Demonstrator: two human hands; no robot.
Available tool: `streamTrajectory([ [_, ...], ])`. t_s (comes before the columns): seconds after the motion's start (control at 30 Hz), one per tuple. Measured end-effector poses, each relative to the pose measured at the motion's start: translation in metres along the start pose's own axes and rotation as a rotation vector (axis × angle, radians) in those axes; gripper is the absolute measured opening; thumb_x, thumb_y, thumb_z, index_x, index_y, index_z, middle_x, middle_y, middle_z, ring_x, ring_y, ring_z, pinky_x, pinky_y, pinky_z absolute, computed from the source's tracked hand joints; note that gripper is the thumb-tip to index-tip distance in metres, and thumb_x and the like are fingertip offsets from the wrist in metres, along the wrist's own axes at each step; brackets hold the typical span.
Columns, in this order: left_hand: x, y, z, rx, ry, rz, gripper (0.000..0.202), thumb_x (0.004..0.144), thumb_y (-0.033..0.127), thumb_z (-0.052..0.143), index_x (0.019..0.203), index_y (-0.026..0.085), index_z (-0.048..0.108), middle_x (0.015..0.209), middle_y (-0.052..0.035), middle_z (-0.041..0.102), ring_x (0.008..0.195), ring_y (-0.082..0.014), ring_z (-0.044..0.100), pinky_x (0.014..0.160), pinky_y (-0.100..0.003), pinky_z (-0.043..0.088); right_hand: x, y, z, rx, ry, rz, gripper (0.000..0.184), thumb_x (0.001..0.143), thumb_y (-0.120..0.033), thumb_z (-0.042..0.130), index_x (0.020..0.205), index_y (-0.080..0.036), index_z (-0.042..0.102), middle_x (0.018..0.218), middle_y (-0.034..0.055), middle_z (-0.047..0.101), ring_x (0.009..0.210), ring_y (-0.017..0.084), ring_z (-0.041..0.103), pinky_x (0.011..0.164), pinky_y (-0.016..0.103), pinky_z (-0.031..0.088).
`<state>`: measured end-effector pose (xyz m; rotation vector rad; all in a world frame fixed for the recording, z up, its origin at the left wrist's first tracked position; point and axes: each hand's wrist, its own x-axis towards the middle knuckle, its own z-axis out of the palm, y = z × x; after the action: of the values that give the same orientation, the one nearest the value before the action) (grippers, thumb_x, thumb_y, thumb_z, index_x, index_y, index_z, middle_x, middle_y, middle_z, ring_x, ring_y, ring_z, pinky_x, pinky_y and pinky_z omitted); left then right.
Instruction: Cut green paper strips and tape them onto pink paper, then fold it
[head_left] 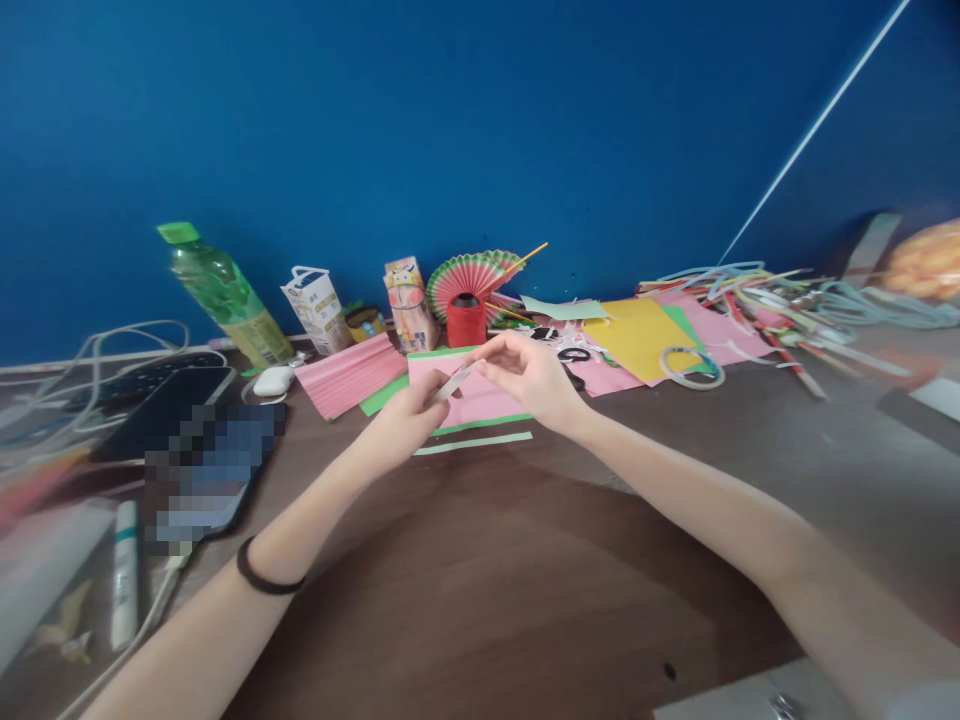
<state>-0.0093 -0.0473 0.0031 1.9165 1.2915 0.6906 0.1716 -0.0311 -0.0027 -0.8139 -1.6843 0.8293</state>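
My left hand (pixel 405 418) is closed, pinching the lower end of a small white paper strip (pixel 454 383). My right hand (pixel 525 372) pinches the strip's upper end, fingers curled. Both hands hover over a pink paper sheet (pixel 480 405) lying on a green sheet (pixel 384 396) on the brown table (pixel 480 560). A loose pale green strip (pixel 472 443) lies just in front of the sheets. A black band sits on my left wrist.
At the back stand a green-capped bottle (pixel 225 295), a small carton (pixel 316 310), a paper fan (pixel 471 275) and a red spool (pixel 466 322). A folded pink paper (pixel 349 375), scissors (pixel 574 357), yellow paper (pixel 637 335), a tape ring (pixel 694 368) and strips lie right. A phone (pixel 202 470), marker (pixel 125 575) and cables lie left.
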Motion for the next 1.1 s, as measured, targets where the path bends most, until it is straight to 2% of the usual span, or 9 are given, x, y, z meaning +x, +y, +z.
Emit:
streamTrajectory([
  [0.13, 0.0012, 0.0025, 0.0003, -0.07, 0.039, 0.001, 0.019, 0.079, 0.033, 0.039, 0.076, 0.019, 0.051, 0.055, 0.0056, 0.04, 0.049, -0.0093, 0.036, 0.05, -0.022, 0.03, -0.003, -0.0035, 0.0019, 0.02, -0.005, 0.056, 0.009, 0.076, -0.023, 0.058, 0.076, -0.018, 0.051, 0.086, 0.0044, 0.068, 0.082, 0.015, 0.064, 0.079, 0.034, 0.05],
  [0.37, 0.004, -0.0019, -0.0012, -0.113, 0.088, -0.013, 0.017, 0.078, 0.03, 0.042, 0.069, 0.018, 0.049, 0.051, 0.0065, 0.035, 0.047, -0.0083, 0.031, 0.048, -0.022, 0.024, -0.0061, -0.0057, 0.0038, 0.1, -0.054, 0.074, 0.018, 0.079, -0.028, 0.058, 0.074, -0.02, 0.042, 0.088, 0.0059, 0.068, 0.085, 0.016, 0.065, 0.078, 0.035, 0.051],
  [0.53, 0.0037, -0.0008, -0.0005, -0.114, 0.116, 0.015, 0.016, 0.077, 0.028, 0.041, 0.071, 0.018, 0.052, 0.054, 0.0061, 0.038, 0.05, -0.0087, 0.034, 0.049, -0.022, 0.025, -0.0056, -0.0074, 0.0034, 0.042, -0.047, 0.03, 0.015, 0.078, -0.024, 0.057, 0.073, -0.019, 0.043, 0.089, 0.0048, 0.066, 0.084, 0.015, 0.064, 0.078, 0.035, 0.05],
  [0.67, 0.004, -0.0013, 0.0, -0.119, 0.087, -0.022, 0.017, 0.075, 0.026, 0.04, 0.076, 0.018, 0.055, 0.053, 0.006, 0.037, 0.049, -0.0093, 0.034, 0.049, -0.022, 0.025, -0.0055, -0.0045, 0.0034, 0.013, -0.035, 0.01, 0.014, 0.077, -0.021, 0.057, 0.072, -0.019, 0.044, 0.077, 0.0012, 0.063, 0.075, 0.013, 0.063, 0.071, 0.031, 0.051],
  [0.87, 0.0053, -0.0042, -0.0009, -0.174, 0.073, -0.018, 0.016, 0.075, 0.03, 0.042, 0.067, 0.018, 0.049, 0.053, 0.0058, 0.034, 0.049, -0.0088, 0.03, 0.05, -0.022, 0.024, -0.0041, -0.0034, 0.0045, 0.15, -0.066, 0.052, 0.028, 0.073, -0.02, 0.061, 0.086, -0.022, 0.036, 0.071, -0.0038, 0.06, 0.072, 0.014, 0.063, 0.068, 0.031, 0.051],
  [1.1, 0.0038, -0.002, 0.0004, -0.266, 0.113, -0.015, 0.016, 0.072, 0.029, 0.045, 0.067, 0.017, 0.054, 0.052, 0.0056, 0.033, 0.05, -0.0089, 0.03, 0.051, -0.023, 0.024, -0.0094, -0.0107, 0.0057, 0.073, -0.124, -0.004, 0.029, 0.076, -0.018, 0.058, 0.094, -0.023, 0.036, 0.072, -0.0033, 0.059, 0.077, 0.013, 0.063, 0.076, 0.034, 0.049],
])
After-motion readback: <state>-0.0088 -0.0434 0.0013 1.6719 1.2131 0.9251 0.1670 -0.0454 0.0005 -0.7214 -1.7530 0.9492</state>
